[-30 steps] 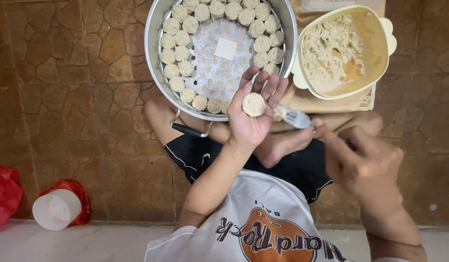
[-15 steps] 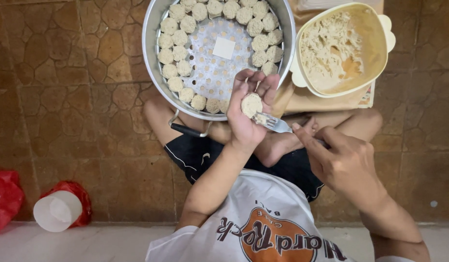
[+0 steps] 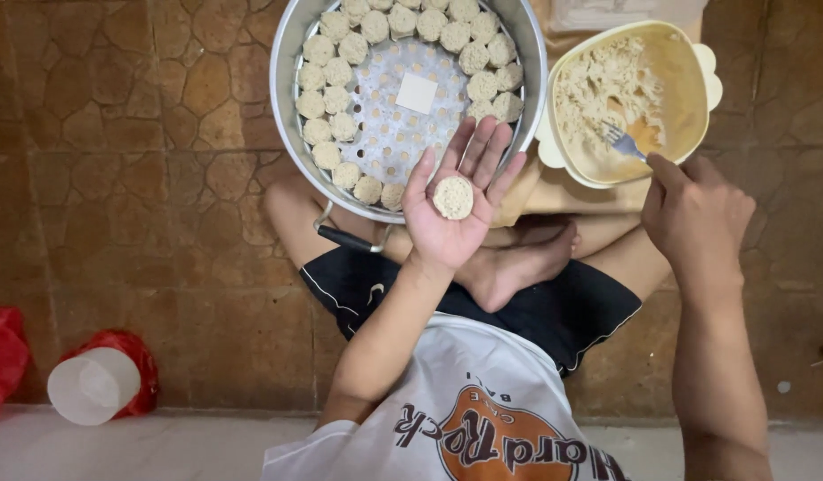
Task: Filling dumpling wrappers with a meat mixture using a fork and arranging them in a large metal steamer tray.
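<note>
Beside steamer pot (image 3: 291, 107), left hand (image 3: 456, 200) spread under dumpling (image 3: 453, 197); right hand (image 3: 696, 214) pinching fork (image 3: 623, 141) in bowl (image 3: 696, 67).

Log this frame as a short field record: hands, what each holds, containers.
left hand: open, palm up, small round filled dumpling resting on it
right hand: gripping a metal fork, tines in the filling
cream plastic bowl: pale minced filling, partly scooped out
round metal steamer pan: dumplings ringed on the perforated tray, white square at centre
floor: brown stone tiles

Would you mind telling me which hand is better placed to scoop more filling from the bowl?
The right hand: it holds the fork inside the bowl, while the left hand cradles a dumpling.
</note>
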